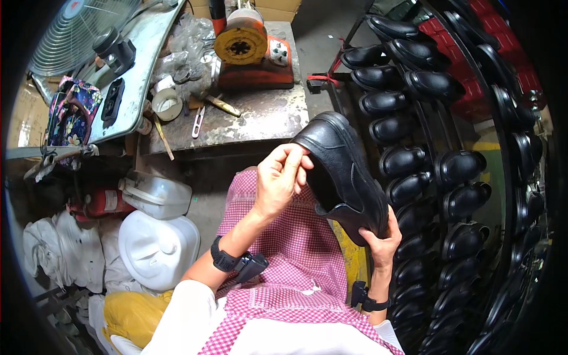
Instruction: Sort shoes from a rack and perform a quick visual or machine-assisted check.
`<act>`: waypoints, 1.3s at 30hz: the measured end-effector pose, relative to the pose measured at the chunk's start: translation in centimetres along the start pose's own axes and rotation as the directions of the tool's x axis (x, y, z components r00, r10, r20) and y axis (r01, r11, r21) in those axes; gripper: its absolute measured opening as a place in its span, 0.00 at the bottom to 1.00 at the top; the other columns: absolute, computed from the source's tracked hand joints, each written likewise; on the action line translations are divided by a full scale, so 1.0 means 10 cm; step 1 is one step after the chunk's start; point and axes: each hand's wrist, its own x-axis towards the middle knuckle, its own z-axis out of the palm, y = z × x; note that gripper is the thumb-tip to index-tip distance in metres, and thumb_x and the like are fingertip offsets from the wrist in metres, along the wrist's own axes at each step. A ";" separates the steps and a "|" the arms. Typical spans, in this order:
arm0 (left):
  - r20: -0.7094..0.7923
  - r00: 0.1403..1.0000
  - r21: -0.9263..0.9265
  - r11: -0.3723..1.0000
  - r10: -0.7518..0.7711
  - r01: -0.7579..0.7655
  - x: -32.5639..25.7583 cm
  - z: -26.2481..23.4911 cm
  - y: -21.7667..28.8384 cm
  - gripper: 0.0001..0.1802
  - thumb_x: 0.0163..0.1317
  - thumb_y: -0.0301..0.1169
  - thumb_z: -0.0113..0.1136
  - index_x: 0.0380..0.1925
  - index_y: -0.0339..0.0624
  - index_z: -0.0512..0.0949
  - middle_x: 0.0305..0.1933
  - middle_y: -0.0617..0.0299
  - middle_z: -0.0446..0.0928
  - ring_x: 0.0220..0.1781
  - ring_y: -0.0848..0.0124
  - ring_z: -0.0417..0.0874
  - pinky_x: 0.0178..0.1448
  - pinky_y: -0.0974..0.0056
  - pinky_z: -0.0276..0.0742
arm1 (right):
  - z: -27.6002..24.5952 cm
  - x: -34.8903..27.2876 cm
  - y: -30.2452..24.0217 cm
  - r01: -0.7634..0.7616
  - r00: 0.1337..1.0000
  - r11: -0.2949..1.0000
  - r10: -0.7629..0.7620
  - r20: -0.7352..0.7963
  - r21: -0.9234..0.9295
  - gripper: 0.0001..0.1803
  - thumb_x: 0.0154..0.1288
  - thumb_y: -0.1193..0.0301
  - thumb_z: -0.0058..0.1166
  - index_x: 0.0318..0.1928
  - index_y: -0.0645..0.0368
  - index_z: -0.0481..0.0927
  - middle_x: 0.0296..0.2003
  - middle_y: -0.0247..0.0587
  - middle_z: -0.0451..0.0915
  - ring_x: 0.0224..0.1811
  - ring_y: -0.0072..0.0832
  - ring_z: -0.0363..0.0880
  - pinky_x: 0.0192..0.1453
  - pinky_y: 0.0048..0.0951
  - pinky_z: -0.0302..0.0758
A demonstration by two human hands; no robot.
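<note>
A black leather shoe (pixel 350 158) is held up in front of me, tilted, with its opening facing left and its sole facing right. My left hand (pixel 280 179) is closed, its fingertips pinching at the collar edge near the upper end of the shoe. The lower end sits in the grip of my right hand (pixel 383 238), thumb on the near side; its other fingers are mostly hidden behind the shoe. Below the shoe lies the pink checked apron (pixel 296 248) over my lap.
To the right stands a rack with rows of black shoes (pixel 393 103). Ahead, a worn metal bench (pixel 269 121) carries an orange machine with a round yellow wheel (pixel 241 45), a hammer (pixel 220 105) and a tape roll (pixel 167 105). White plastic jugs (pixel 158 248) and a fan (pixel 80 35) are at left.
</note>
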 end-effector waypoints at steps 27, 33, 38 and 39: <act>0.109 0.975 0.327 0.934 -0.192 0.147 0.00 -0.21 -0.92 0.17 0.64 0.33 0.53 0.15 0.41 0.70 0.12 0.70 0.68 0.11 0.84 0.66 0.15 0.76 0.60 | -0.01 1.20 -0.13 0.283 0.773 0.782 0.157 -0.615 0.555 0.22 0.60 0.72 0.56 0.53 0.65 0.70 0.48 0.40 0.75 0.47 0.28 0.75 0.53 0.29 0.72; 0.364 0.922 0.677 0.643 0.132 -0.359 -0.12 -0.27 -1.42 0.16 0.58 0.31 0.57 0.15 0.35 0.68 0.14 0.52 0.66 0.13 0.63 0.70 0.20 0.62 0.63 | -0.40 2.26 -0.25 0.240 0.590 0.801 0.328 -0.738 0.548 0.47 0.57 0.60 0.59 0.66 0.58 0.42 0.45 0.53 0.75 0.40 0.42 0.79 0.35 0.46 0.82; 0.270 0.959 0.640 0.727 0.092 -0.250 -0.13 -0.40 -1.44 0.15 0.58 0.28 0.57 0.15 0.35 0.68 0.14 0.50 0.65 0.14 0.60 0.69 0.20 0.61 0.62 | -0.07 2.09 -0.13 -0.011 0.855 0.950 0.172 -0.489 0.313 0.47 0.61 0.61 0.55 0.68 0.56 0.35 0.26 0.51 0.78 0.21 0.31 0.79 0.24 0.31 0.78; 0.289 0.950 0.641 0.714 0.117 -0.283 -0.14 -0.39 -1.41 0.15 0.57 0.27 0.57 0.14 0.35 0.68 0.14 0.51 0.65 0.14 0.60 0.70 0.19 0.61 0.62 | 0.01 2.08 -0.12 0.020 0.883 0.975 0.087 -0.461 0.221 0.43 0.62 0.63 0.55 0.69 0.57 0.42 0.22 0.47 0.78 0.18 0.27 0.77 0.22 0.29 0.77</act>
